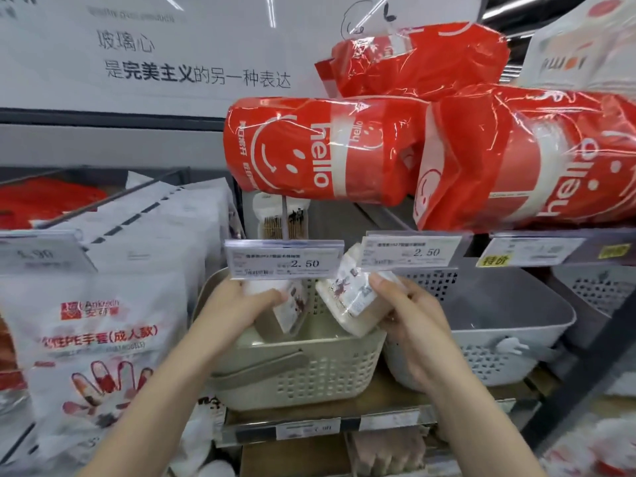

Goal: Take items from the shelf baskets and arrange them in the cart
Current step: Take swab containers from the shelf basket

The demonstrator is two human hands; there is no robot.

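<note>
Bright, even store lighting, wide-angle view with soft focus.
White glare streaks the red plastic packs (526,156); edges bend and blur, and price tags (284,259) read only partly.

— What stands behind it all?
— A white wall sign (192,53) printed with dark Chinese characters, above a grey shelf rail (110,115).
— And lower down?
— Clear price-tag holders (284,258) along the shelf edge, and a wooden shelf board (385,395) beneath. The light is bright and even.
</note>
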